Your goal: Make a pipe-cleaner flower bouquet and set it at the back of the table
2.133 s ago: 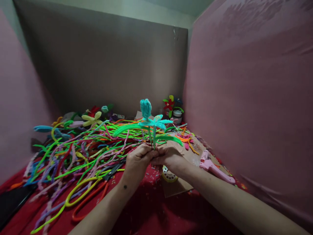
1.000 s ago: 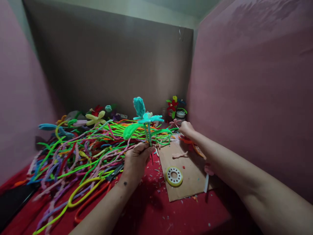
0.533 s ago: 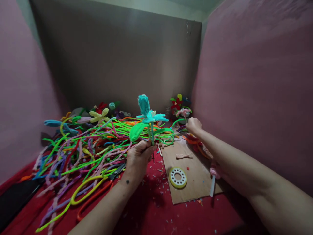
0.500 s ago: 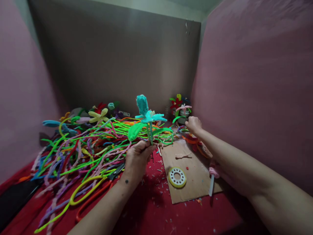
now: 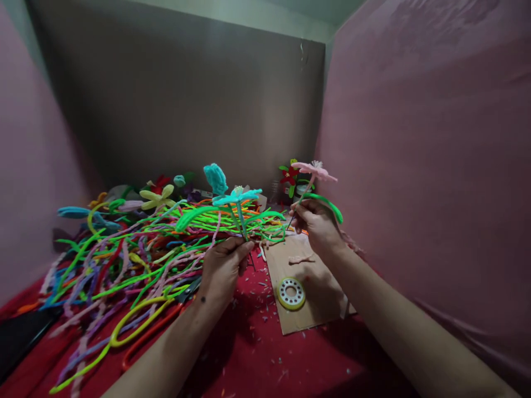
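My left hand [image 5: 224, 270] pinches the stems of a turquoise pipe-cleaner flower [image 5: 237, 197], held upright above the red cloth. A turquoise bud [image 5: 215, 178] rises beside the bloom, and green leaves spread to both sides. My right hand [image 5: 317, 224] is closed on the stem of a pink pipe-cleaner flower [image 5: 314, 170], which has a pale centre and a long green leaf [image 5: 327, 205]. That flower is raised over the far end of the cardboard [image 5: 313, 315]. The two flowers are apart.
Loose pipe cleaners [image 5: 136, 276] in many colours heap up on the left, with scissors [image 5: 188, 290] at their near edge. A tape roll [image 5: 291, 293] lies on the cardboard. Red flowers [image 5: 289, 176] stand at the back. Small clippings dot the red cloth [image 5: 249, 354].
My right hand has come back from the far right with the pink flower, lifting it and bringing it nearer the turquoise one. The turquoise flower has turned and tilted slightly left.
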Demonstrator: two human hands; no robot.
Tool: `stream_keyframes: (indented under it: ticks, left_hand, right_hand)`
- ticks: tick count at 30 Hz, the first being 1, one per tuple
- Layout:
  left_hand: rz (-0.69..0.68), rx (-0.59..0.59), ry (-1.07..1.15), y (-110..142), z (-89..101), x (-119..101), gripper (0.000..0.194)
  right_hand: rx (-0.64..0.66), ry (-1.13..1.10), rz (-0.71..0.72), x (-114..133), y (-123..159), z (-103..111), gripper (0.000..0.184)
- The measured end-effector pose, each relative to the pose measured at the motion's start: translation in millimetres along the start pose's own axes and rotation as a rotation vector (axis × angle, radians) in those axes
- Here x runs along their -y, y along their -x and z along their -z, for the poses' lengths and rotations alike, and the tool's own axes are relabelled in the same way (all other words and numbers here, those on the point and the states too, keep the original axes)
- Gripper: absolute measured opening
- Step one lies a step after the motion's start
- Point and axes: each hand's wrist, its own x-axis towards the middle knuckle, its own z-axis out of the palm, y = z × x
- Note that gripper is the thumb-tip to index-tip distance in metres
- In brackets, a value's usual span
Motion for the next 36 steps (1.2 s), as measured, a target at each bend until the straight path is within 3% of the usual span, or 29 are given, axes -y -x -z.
stream_keyframes:
  ticks: [3, 6, 10, 21, 29, 36]
  left_hand:
    - [-0.015, 0.002, 0.006, 0, -0.8, 0, 0.024]
    - [-0.006, -0.006, 0.014, 1, -1.8, -2, 0.021]
    - [-0.012, -0.015, -0.069, 4, -3.9, -6, 0.024]
    - [-0.039, -0.001, -0.096, 9, -8.8, -5, 0.027]
    - [-0.010, 0.008, -0.139, 11, -9.8, -4, 0.020]
    - [0.011, 0.019, -0.096, 13, -11.6, -3, 0.019]
  right_hand:
    - [-0.058, -0.064, 0.035, 3, 24, -17, 0.015]
    - [-0.078, 0.015, 0.073, 5, 45, -30, 0.015]
    - [0.018, 0.108, 0.078, 4, 61, -38, 0.021]
    - [0.106, 0.027, 0.101, -28, 64, -31, 0.020]
    - [0.079, 0.003, 0.012, -30, 67, -34, 0.022]
    - [0.112, 0.045, 0.087, -36, 66, -33, 0.014]
